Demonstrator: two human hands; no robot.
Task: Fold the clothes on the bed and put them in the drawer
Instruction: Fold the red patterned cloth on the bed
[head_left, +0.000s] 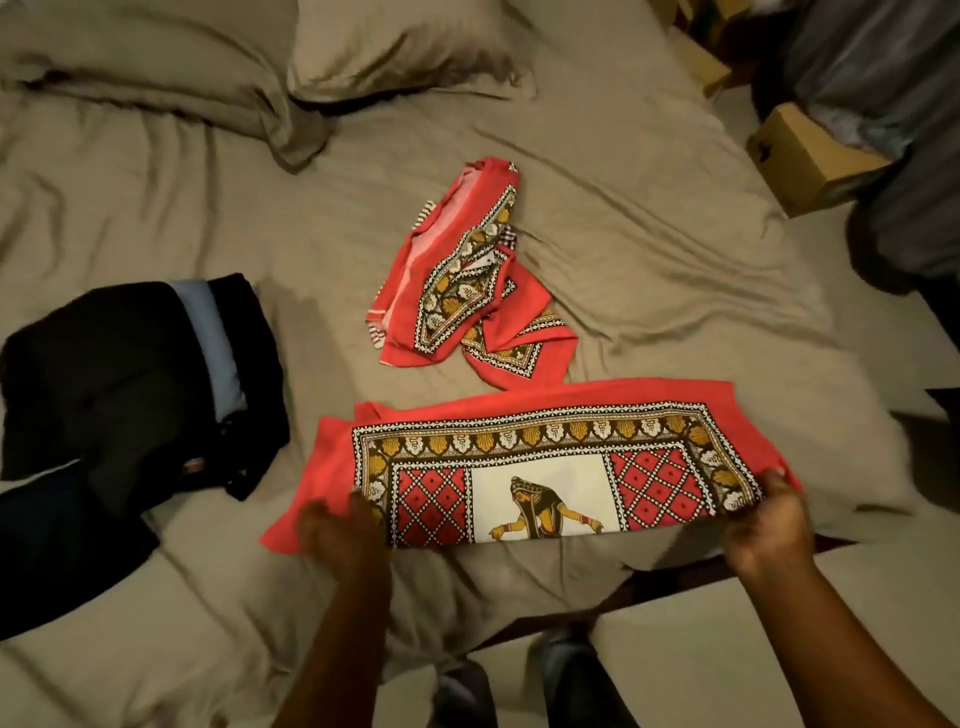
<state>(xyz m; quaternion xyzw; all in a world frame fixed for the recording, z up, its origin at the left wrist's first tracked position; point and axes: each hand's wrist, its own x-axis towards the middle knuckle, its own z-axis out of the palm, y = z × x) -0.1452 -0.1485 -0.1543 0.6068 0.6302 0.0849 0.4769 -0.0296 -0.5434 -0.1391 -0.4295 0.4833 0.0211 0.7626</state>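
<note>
Both of my hands are closed on the near edge of a long red printed cloth (540, 467) that lies across the bed (649, 249). My left hand (337, 530) pinches the plain red border at the cloth's left end, and my right hand (769, 519) grips its right end, where the patterned border turns the corner. Between my hands the cloth is stretched flat, showing a white panel with a dancing figure, red diamond panels on either side of it, and a yellow and black scalloped border around them. From the far edge of this flat part the same red cloth trails away up the bed and ends in a loose, crumpled bundle near the middle of the mattress.

To my left, well apart from the red cloth, a pile of dark clothes (130, 384) rests on the sheet, with a strip of light blue fabric showing along its top. Two pillows (395, 47) in the same beige as the sheet sit at the head of the bed. Beyond the bed's right edge stands a cardboard box (800, 156). I cannot see any drawer.
</note>
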